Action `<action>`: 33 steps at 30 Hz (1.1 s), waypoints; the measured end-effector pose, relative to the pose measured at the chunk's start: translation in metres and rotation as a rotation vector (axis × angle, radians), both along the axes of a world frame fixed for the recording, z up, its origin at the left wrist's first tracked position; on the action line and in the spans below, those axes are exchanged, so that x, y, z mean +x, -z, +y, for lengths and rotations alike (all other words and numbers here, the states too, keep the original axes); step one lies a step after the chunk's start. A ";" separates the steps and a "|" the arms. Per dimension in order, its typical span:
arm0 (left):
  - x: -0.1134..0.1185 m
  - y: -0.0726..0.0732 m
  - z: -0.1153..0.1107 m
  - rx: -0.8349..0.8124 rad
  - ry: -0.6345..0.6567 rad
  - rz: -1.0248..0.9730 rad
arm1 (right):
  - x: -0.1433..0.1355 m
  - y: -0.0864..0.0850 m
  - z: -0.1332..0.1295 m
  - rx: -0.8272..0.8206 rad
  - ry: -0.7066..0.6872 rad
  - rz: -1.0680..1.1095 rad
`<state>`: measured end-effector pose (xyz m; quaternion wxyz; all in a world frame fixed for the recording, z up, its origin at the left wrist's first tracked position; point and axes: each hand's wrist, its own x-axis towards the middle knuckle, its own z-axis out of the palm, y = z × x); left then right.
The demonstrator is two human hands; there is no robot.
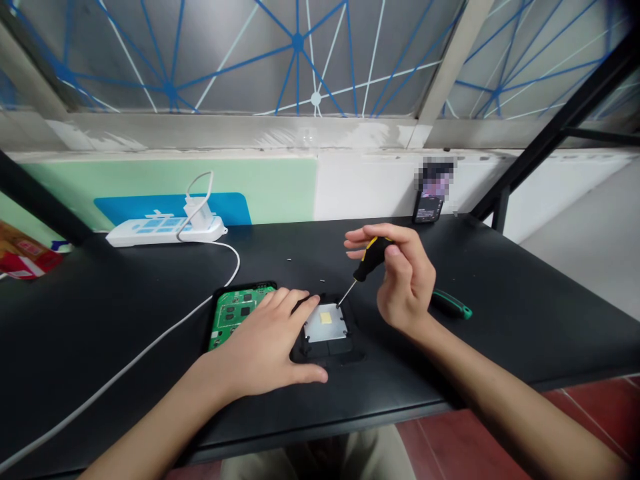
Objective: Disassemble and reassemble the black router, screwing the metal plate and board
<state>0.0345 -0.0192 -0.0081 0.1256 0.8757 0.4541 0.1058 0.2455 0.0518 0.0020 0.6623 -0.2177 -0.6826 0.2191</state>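
Observation:
A black and yellow screwdriver is in my right hand, tilted, its tip at the top right corner of a silver metal plate. The plate, with a pale yellow square pad on it, lies in a black plastic housing. My left hand rests spread, its fingers on the left side of the housing and its thumb along the lower edge. Partly under this hand, to the left, sits a green circuit board in a black case.
Two tiny screws lie behind the housing. A green and black tool is right of my right hand. At the back are a white power strip with charger and cable, and a phone. A red packet is far left.

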 end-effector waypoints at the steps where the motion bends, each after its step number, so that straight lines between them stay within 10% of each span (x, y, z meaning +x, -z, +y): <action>1: 0.000 0.000 0.000 0.003 0.001 -0.001 | 0.000 0.000 0.001 0.015 0.001 0.001; 7: 0.000 -0.001 0.000 -0.008 0.006 0.000 | 0.001 -0.003 0.004 0.083 0.180 -0.091; 33: 0.000 -0.001 0.000 -0.006 0.007 -0.012 | 0.000 0.001 0.001 0.050 0.019 0.020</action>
